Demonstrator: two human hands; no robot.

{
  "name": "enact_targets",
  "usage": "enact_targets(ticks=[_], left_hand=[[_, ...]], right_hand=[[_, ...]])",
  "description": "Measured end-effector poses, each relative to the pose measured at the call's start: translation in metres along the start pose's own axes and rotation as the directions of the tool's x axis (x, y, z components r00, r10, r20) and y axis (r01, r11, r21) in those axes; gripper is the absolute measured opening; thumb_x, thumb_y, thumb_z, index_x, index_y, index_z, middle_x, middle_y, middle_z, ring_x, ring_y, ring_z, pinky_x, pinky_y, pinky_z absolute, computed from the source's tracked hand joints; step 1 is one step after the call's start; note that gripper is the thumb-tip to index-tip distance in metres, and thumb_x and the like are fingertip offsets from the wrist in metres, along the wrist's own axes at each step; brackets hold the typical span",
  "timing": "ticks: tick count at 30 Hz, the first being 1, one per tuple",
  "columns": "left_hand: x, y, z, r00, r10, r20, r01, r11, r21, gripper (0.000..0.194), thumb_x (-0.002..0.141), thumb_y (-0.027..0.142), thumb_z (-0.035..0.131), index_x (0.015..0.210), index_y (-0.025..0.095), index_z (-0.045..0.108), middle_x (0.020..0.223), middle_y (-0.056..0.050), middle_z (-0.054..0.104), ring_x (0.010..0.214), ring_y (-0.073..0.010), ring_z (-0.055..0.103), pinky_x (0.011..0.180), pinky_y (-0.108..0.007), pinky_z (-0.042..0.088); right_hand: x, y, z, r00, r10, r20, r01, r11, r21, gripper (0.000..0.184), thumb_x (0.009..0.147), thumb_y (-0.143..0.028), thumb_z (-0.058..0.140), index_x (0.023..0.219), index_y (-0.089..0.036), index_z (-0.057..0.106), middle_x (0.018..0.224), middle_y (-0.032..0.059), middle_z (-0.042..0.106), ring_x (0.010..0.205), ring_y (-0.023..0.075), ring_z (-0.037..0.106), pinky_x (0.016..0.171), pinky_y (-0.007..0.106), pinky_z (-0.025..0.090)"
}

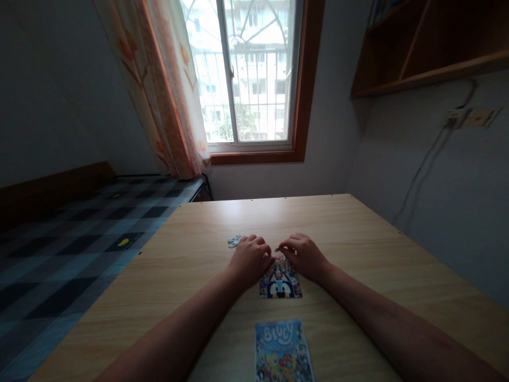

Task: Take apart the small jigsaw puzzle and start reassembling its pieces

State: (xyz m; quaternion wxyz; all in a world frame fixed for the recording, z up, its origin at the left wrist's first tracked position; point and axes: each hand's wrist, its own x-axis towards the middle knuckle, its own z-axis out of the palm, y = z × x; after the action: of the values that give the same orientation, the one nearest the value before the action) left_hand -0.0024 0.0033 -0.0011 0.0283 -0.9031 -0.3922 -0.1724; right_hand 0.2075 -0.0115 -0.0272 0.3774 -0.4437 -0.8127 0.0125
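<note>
A partly assembled jigsaw puzzle [280,289] with a blue cartoon dog's face lies flat on the table. My right hand [305,255] is just above its top right side, and a small puzzle piece [277,249] is pinched between thumb and finger. Curled at the puzzle's upper left edge is my left hand [251,259]. Its fingers are closed and its fingertips are close to the puzzle; whether they grip anything is hidden. Loose puzzle pieces [234,241] lie in a small pile beyond the left hand, which partly covers them.
Nearer to me on the wooden table [191,318] lies a printed picture sheet [283,353] lettered "Bluey". A bed with a checked sheet [79,260] stands along the left. Ahead are a window [258,79] and a curtain [167,95]; a shelf [429,69] hangs at right.
</note>
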Motion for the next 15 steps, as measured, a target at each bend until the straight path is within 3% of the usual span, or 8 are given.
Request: enact_targets(ticks=[6, 11, 15], left_hand=[[0.0011, -0.0026, 0.0004, 0.999, 0.005, -0.053, -0.005, 1.0, -0.003, 0.023, 0.09, 0.041, 0.062, 0.099, 0.023, 0.073, 0.099, -0.008, 0.069, 0.098, -0.024, 0.059, 0.09, -0.041, 0.043], [0.0024, -0.0007, 0.0026, 0.991, 0.114, -0.064, -0.113, 0.993, 0.023, 0.025, 0.097, 0.036, 0.052, 0.09, 0.022, 0.072, 0.094, -0.006, 0.069, 0.092, -0.0212, 0.058, 0.086, -0.038, 0.043], [0.0025, 0.0006, 0.004, 0.989, 0.117, -0.085, -0.116, 0.993, 0.023, 0.024, 0.097, 0.03, 0.05, 0.087, 0.021, 0.069, 0.094, -0.005, 0.068, 0.091, -0.0205, 0.057, 0.086, -0.036, 0.042]], right_hand=[[-0.0003, -0.0004, 0.0002, 0.999, -0.033, 0.005, 0.033, 0.999, 0.02, 0.01, 0.091, -0.02, 0.064, 0.086, -0.022, 0.073, 0.076, 0.0028, 0.067, 0.077, 0.0183, 0.058, 0.076, 0.032, 0.043], [0.0001, -0.007, -0.0045, 0.996, -0.091, 0.021, 0.089, 0.992, 0.085, 0.01, 0.092, -0.023, 0.064, 0.086, -0.021, 0.072, 0.076, 0.0034, 0.067, 0.078, 0.0187, 0.058, 0.076, 0.031, 0.045], [-0.0008, -0.0057, -0.0036, 0.996, -0.089, 0.024, 0.087, 0.992, 0.088, 0.011, 0.093, -0.024, 0.063, 0.09, -0.021, 0.073, 0.079, 0.0039, 0.068, 0.08, 0.0191, 0.059, 0.077, 0.032, 0.045]])
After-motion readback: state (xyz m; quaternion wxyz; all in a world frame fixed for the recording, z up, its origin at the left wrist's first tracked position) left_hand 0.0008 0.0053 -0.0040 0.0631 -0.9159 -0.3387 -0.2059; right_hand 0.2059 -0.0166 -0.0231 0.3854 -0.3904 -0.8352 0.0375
